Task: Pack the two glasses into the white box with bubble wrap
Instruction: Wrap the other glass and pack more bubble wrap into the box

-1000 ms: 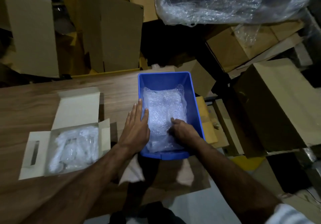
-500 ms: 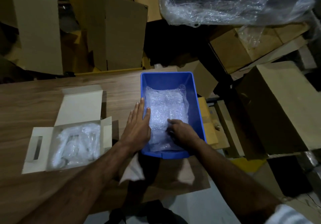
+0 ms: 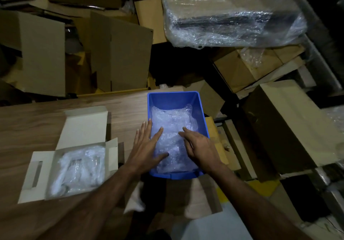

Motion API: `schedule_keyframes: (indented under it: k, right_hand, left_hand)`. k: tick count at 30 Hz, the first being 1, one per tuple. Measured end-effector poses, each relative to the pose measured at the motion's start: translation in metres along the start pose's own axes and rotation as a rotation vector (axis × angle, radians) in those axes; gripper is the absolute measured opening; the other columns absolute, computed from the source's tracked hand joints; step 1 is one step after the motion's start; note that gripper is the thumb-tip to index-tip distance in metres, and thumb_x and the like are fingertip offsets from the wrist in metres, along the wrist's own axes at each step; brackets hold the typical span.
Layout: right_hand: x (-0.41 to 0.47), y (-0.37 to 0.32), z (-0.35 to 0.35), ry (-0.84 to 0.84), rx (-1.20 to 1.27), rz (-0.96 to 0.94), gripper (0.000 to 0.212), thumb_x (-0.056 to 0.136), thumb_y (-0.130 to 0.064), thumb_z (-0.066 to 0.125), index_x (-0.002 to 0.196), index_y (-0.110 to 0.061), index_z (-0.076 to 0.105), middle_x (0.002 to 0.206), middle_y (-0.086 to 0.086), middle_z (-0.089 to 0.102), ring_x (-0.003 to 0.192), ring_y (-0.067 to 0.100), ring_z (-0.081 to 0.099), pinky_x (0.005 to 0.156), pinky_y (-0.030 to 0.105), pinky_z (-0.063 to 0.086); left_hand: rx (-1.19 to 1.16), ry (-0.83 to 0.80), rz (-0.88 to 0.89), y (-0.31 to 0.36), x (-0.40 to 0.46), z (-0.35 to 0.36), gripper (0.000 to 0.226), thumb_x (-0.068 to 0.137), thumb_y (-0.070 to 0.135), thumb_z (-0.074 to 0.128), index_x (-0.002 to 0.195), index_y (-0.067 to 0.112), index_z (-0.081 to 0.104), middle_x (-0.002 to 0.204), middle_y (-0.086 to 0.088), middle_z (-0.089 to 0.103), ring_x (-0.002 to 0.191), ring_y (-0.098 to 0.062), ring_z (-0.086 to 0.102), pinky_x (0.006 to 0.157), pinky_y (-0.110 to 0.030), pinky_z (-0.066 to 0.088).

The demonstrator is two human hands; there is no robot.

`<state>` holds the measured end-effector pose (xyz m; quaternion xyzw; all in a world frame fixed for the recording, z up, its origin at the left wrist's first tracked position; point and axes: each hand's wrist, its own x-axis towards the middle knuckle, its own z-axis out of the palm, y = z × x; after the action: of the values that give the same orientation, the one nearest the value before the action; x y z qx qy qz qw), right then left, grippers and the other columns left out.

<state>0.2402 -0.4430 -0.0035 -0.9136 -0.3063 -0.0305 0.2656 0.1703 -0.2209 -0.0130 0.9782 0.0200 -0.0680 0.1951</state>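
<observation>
So the wooden table (image 3: 37, 120) has the two big players on it: the blue bin (image 3: 175, 98) near its right edge, with a pile of bubble wrap (image 3: 173, 120) in it, and the white box (image 3: 37, 167) off to the left, flaps open, with a wrapped bundle (image 3: 80, 167) already sitting inside. I'd guess that bundle is glass, but it's too blurry to tell how many glasses are in there, or whether one is buried in the bin's wrap. Looks to me like the step in hand is getting more wrap (or a wrapped piece) out of the bin. The next move probably needs an actual grip on that sheet, then a lift clear of the bin wall and over to the box. Left hand (image 3: 147, 146) is flat with fingers spread, laid across the bin's left rim and onto the wrap, gripping nothing. Right hand (image 3: 199, 144) is loosely open, fingertips touching the wrap, not pinching it as far as I can see.
</observation>
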Motion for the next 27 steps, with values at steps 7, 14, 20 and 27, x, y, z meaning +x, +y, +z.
schedule_keyframes:
  k: [7, 14, 20, 27]
  right_hand:
    - [-0.013, 0.0, -0.01, 0.039, -0.091, -0.09, 0.044, 0.094, -0.039, 0.063, 0.133, -0.018, 0.062, 0.143, 0.006, 0.058, 0.117, 0.02, 0.062, 0.091, 0.033, 0.054]
    - [-0.028, -0.01, -0.002, -0.197, 0.183, 0.119, 0.061, 0.092, -0.071, 0.049, 0.139, -0.034, 0.057, 0.154, -0.01, 0.045, 0.14, 0.007, 0.042, 0.111, 0.031, 0.041]
    - [-0.006, -0.012, 0.022, -0.193, 0.152, 0.161, 0.04, 0.097, -0.044, 0.06, 0.13, -0.023, 0.067, 0.14, 0.002, 0.06, 0.13, 0.017, 0.054, 0.104, 0.034, 0.047]
    - [0.009, -0.012, 0.026, -0.045, 0.12, 0.192, 0.018, 0.099, -0.023, 0.057, 0.109, -0.016, 0.07, 0.114, 0.002, 0.072, 0.106, 0.024, 0.065, 0.084, 0.037, 0.053]
  left_hand:
    - [-0.092, 0.027, 0.077, 0.004, 0.013, -0.019, 0.072, 0.087, 0.067, 0.039, 0.154, 0.046, 0.025, 0.165, 0.003, -0.021, 0.15, -0.018, -0.021, 0.12, -0.039, -0.008]
    - [0.01, -0.126, 0.097, -0.017, -0.004, -0.012, 0.089, 0.093, 0.061, 0.055, 0.158, 0.042, -0.003, 0.159, 0.004, -0.036, 0.146, -0.016, -0.03, 0.119, -0.038, -0.012]
    - [0.117, -0.145, 0.069, -0.017, 0.001, -0.002, 0.096, 0.1, 0.042, 0.053, 0.157, 0.023, -0.022, 0.155, -0.002, -0.043, 0.146, -0.023, -0.033, 0.125, -0.043, -0.008]
    - [0.138, -0.207, 0.125, -0.021, 0.001, -0.008, 0.115, 0.088, 0.057, 0.062, 0.157, 0.021, -0.023, 0.156, -0.007, -0.044, 0.146, -0.029, -0.035, 0.122, -0.047, -0.015]
